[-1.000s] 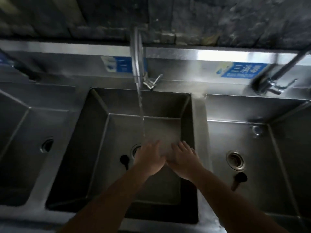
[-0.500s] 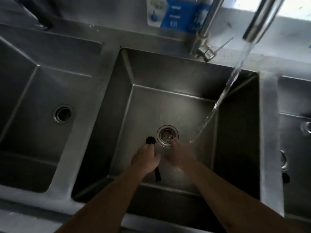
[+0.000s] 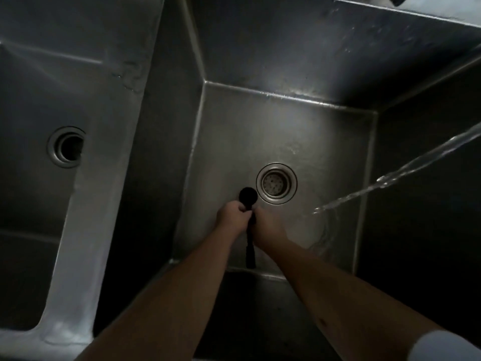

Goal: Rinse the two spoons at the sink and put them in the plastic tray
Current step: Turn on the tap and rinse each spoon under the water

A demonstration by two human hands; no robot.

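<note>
Deep in the middle basin of the steel sink [image 3: 299,56], both my hands closed on the black spoon [image 3: 248,195] lying on the basin floor, its round bowl just beside the drain strainer [image 3: 276,183] and its dark handle trailing back toward me between my wrists. My left hand [image 3: 231,217] had its grip curled shut around the neck of the spoon just under the bowl; my right hand [image 3: 266,225] pressed in from the other side, fingers folded against the same stretch of handle. Half a second before, my hands were only arriving over the spoon; a second before, they were held together, empty, under the stream. Now they had hold of it, so I judged the pickup under way and the rinsing of this spoon not yet begun. The running water [image 3: 395,175] fell well to my right and struck the basin floor near the right wall, clear of the spoon. My head had also dropped closer: the tap, in sight a moment earlier, had gone from view, leaving only the left basin's drain [image 3: 68,147]. I could make out only one spoon for certain, and the plastic tray was nowhere in view.
</note>
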